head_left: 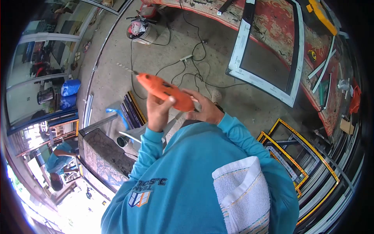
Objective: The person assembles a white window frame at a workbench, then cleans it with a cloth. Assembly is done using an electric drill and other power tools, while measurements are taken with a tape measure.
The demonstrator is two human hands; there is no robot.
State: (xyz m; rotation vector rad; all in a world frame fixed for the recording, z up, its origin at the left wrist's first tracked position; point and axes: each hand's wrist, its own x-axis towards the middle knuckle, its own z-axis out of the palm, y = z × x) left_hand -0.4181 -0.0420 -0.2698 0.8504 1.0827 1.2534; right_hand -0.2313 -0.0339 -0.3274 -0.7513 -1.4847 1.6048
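An orange power drill (167, 93) with a long spiral bit (125, 68) is held up in front of the body, the bit toward the upper left. My left hand (157, 111) is wrapped round its front part, the thumb on the near side. At the rear end of the drill, my right hand (204, 109) is closed on the housing. Below both hands are the blue shirt (187, 163) and a white towel (243, 195) lying on it.
A framed window (269, 87) rests against the red-covered table (327, 113). Cords and a power strip (186, 57) lie on the floor, with a bucket (146, 37) behind. Yellow-edged frames (307, 148) stand right. A person (58, 160) is far left.
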